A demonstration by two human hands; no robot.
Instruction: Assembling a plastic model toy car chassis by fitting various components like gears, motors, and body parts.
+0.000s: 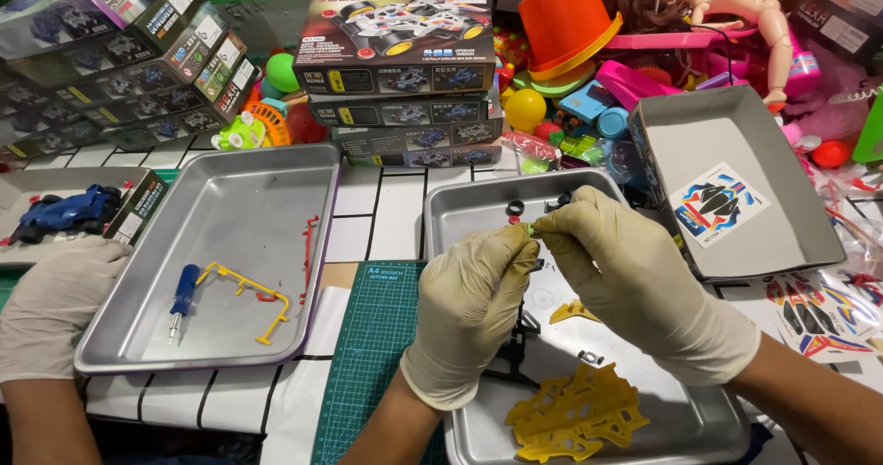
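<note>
— How far along is the model car build?

— Early, I judge. Both gloved hands, left hand [469, 309] and right hand [635, 281], have fingers clamped on a tiny green part [531, 229] over the right-hand steel tray [460, 209]. The yellow plastic chassis [575, 413] lies bare at the tray's near end.

— And the left steel tray [221, 207]?

— It holds the blue-handled screwdriver [182, 299] and a stripped yellow sprue [248, 298].

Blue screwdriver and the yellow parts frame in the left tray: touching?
Apart. The head view shows bare tray floor between the blue screwdriver and the yellow parts frame in the left tray; a plain gap separates the handle from the frame's nearest bar.
</note>
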